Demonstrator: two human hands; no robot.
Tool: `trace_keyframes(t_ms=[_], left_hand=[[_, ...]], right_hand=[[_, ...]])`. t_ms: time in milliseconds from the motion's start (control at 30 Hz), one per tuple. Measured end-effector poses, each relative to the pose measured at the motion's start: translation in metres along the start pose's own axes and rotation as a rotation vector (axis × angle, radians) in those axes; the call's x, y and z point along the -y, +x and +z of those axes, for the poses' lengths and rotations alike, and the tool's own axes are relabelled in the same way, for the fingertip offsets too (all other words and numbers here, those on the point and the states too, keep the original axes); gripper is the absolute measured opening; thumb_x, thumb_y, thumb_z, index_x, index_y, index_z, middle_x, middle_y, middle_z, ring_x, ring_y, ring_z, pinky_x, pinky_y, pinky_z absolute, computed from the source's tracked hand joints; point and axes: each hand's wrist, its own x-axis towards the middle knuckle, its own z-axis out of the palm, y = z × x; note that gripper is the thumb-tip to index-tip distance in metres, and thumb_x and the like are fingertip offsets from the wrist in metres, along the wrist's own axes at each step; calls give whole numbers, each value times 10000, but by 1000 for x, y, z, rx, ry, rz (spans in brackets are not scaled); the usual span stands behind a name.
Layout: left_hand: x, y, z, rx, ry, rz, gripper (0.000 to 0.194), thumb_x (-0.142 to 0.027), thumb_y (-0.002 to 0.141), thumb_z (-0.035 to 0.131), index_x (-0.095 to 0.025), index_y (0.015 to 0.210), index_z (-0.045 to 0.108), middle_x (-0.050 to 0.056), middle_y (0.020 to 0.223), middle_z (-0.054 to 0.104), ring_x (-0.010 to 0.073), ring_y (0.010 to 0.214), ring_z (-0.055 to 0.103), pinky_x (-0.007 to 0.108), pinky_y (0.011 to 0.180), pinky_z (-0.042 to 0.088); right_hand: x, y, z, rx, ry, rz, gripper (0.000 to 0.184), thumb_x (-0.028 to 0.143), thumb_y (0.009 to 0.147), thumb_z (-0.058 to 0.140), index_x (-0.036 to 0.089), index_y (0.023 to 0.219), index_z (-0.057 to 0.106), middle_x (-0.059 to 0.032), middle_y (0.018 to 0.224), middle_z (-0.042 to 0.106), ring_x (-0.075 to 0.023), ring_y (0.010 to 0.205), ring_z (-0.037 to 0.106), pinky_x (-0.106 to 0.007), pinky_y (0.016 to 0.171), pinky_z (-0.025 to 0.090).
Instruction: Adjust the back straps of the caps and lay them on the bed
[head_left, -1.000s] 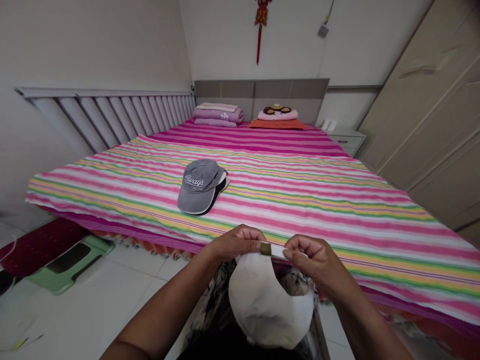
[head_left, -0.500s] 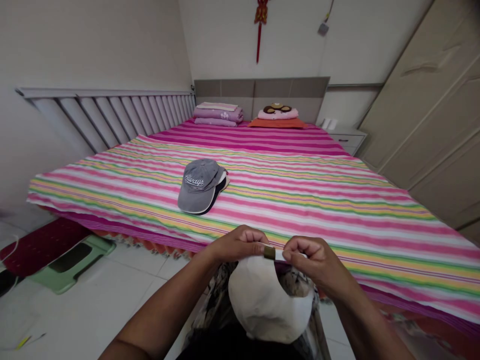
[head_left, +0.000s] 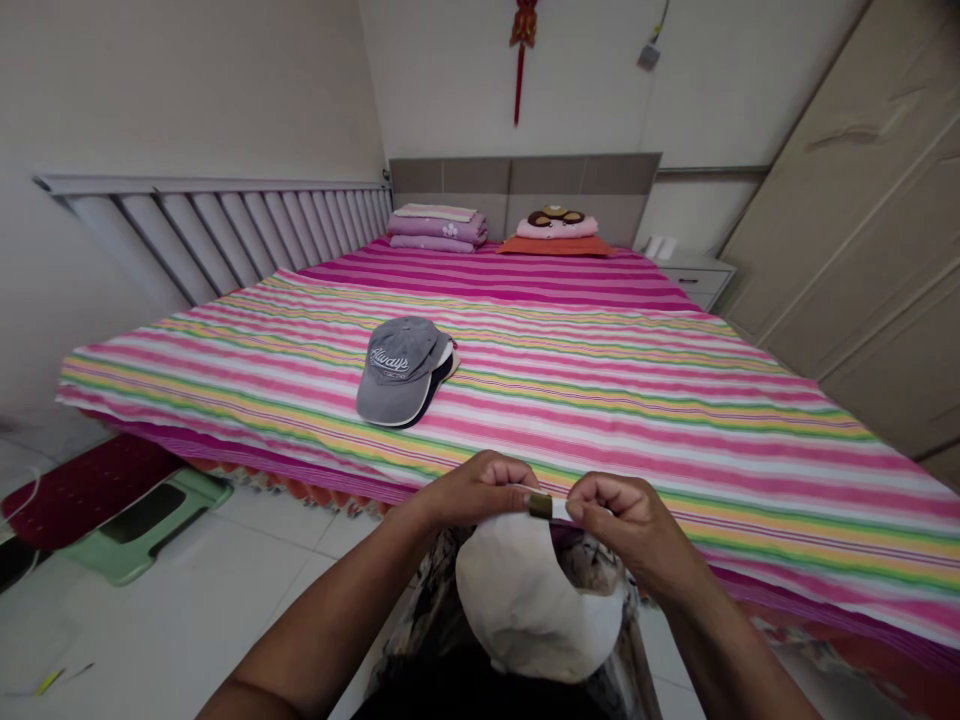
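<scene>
I hold a white cap [head_left: 532, 600] in front of me, below the foot of the bed. My left hand [head_left: 472, 488] is closed on the cap's back strap at its small brass buckle [head_left: 540, 505]. My right hand [head_left: 622, 525] pinches the white strap just right of the buckle. The cap's crown hangs down between my forearms. On the striped bedspread [head_left: 600, 400] lies a grey cap [head_left: 397, 368] with white lettering, stacked on other caps.
Folded purple bedding [head_left: 436, 230] and a pink and orange pillow pile [head_left: 556, 235] lie at the headboard. A green step stool [head_left: 142, 520] and a dark red mat [head_left: 75, 490] sit on the tiled floor at left. A wardrobe [head_left: 862, 220] stands at right.
The buckle and both hands have shifted slightly right and the visible white strap between them has grown shorter. The caps on the bed have not moved.
</scene>
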Motion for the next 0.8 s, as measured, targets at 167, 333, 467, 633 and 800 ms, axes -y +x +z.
trace_keyframes(t_ms=[167, 333, 467, 633, 800], left_hand=[[7, 3, 4, -78, -122, 78, 328, -396, 644, 661, -110, 775, 568, -11, 615, 520, 49, 504, 429, 167, 473, 312], [18, 9, 11, -245, -218, 223, 269, -307, 603, 709, -117, 732, 569, -2, 640, 563, 59, 536, 477, 180, 527, 354], [22, 7, 7, -205, -181, 258, 251, -302, 620, 693, -107, 751, 604, 29, 697, 594, 88, 611, 514, 204, 590, 381], [24, 2, 2, -138, -22, 307, 352, -257, 555, 736, -124, 849, 595, 37, 777, 590, 109, 672, 517, 209, 603, 393], [24, 2, 5, -261, 173, 381, 286, -270, 601, 705, -124, 820, 591, 40, 748, 599, 118, 680, 528, 227, 645, 410]], right_hand=[[-1, 1, 4, -60, 59, 1, 235, 357, 655, 609, 150, 567, 544, 42, 491, 391, -74, 467, 280, -221, 447, 222], [-9, 4, 10, -118, 197, 11, 242, 360, 653, 623, 149, 566, 543, 67, 443, 341, -55, 423, 226, -218, 412, 157], [-17, 5, 14, -117, 281, 44, 247, 363, 643, 635, 148, 564, 542, 76, 406, 339, -50, 399, 222, -220, 406, 138], [-19, 4, 18, -120, 356, 78, 242, 347, 624, 646, 151, 546, 527, 82, 391, 334, -47, 384, 218, -217, 398, 127], [-17, 4, 20, -121, 357, 83, 247, 355, 625, 642, 149, 549, 529, 83, 387, 331, -45, 382, 211, -216, 400, 122]])
